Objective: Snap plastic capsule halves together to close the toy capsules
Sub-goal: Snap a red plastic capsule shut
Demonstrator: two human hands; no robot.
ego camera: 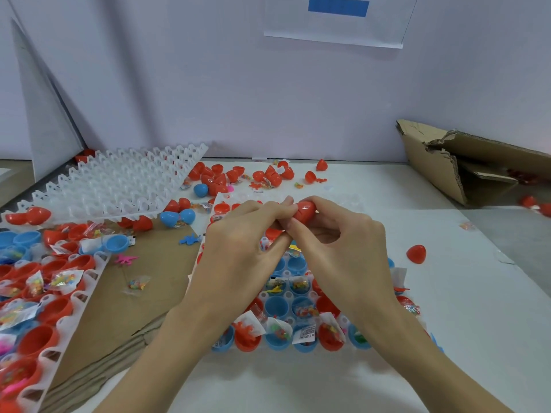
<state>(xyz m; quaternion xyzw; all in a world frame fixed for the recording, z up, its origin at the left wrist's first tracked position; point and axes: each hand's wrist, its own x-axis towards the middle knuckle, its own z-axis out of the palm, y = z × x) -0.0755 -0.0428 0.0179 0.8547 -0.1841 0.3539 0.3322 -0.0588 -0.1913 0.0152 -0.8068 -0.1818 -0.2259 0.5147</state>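
A red capsule (304, 211) is held between both hands above a white tray (354, 348). My left hand (238, 251) pinches its left end with fingertips. My right hand (343, 242) curls round its right end and underside. The capsule's two halves meet at a seam; whether they are fully snapped I cannot tell. The tray below holds several open red and blue capsule halves (277, 307), many with small wrapped toys inside. My hands hide the tray's middle.
An empty white tray (119, 180) leans at back left over another filled tray (74, 293). Loose red halves (262, 174) and blue capsules (176, 217) lie behind. One red half (416, 254) sits right. A torn cardboard box (465, 162) stands far right.
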